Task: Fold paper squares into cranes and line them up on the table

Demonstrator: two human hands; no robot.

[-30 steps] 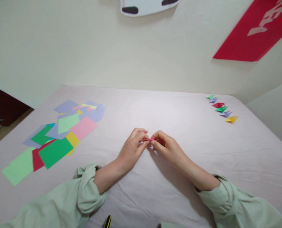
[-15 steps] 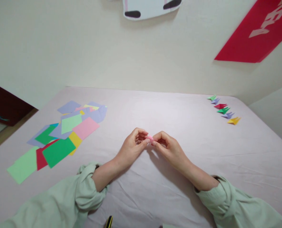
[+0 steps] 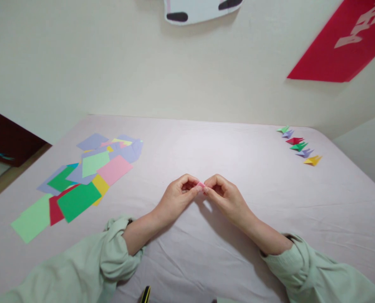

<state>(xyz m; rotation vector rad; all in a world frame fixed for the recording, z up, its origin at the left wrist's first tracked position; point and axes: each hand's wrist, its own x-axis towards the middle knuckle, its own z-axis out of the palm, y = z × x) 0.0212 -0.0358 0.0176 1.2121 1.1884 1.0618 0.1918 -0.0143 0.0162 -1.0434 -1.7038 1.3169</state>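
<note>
Over the counter (image 3: 181, 147), the left hand (image 3: 176, 195) and right hand (image 3: 228, 198) are pinching a seemingly part-folded pink paper (image 3: 201, 184), while six folded pieces (image 3: 298, 147) are lying rightward and flat sheets (image 3: 79, 202) leftward.

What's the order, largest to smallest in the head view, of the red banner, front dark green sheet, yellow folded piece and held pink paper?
1. Red banner, even cut off
2. Green sheet
3. Yellow piece
4. Pink paper, by its visible part; it's partly hidden, so its full size is unsure
</note>
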